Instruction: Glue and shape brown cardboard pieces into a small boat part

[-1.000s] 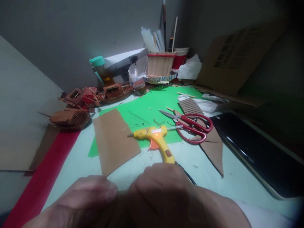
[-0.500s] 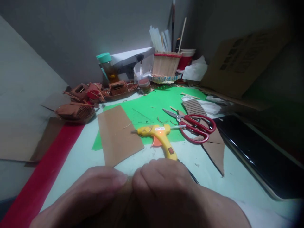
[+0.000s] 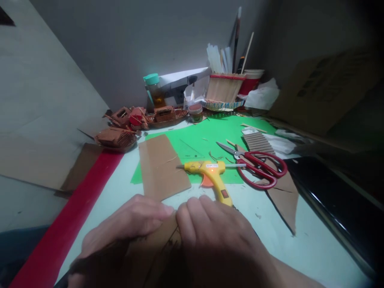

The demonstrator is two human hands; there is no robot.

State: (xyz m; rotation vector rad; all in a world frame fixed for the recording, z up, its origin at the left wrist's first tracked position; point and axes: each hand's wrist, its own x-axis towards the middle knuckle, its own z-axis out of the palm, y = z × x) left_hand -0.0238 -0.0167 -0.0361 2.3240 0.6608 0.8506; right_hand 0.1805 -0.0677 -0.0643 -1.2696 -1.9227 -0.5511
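My left hand (image 3: pixel 132 218) and my right hand (image 3: pixel 216 232) grip a piece of brown cardboard (image 3: pixel 160 242) between them at the near edge of the table. Dark lines or slits run along the cardboard, and its lower part is lost in shadow. Just beyond my right hand lies a yellow glue gun (image 3: pixel 214 172) on its side, with an orange trigger and a clear glue stick in its back. Its nozzle points left over a flat cardboard rectangle (image 3: pixel 162 170). Red-handled scissors (image 3: pixel 258 166) rest to the right, on top of a cut cardboard scrap (image 3: pixel 283 186).
A green sheet (image 3: pixel 192 140) covers the table's middle. Brown model boats (image 3: pixel 115 138) stand at back left, near a bottle with a teal cap (image 3: pixel 153 86). Behind are a wooden stick holder (image 3: pixel 225 88) and a red cup (image 3: pixel 250 82). A black glossy object (image 3: pixel 330 204) lies right.
The whole scene has shifted right and slightly down in view as the head turned left. My hands sit a little higher, showing more of the cardboard between them; both still hold it.
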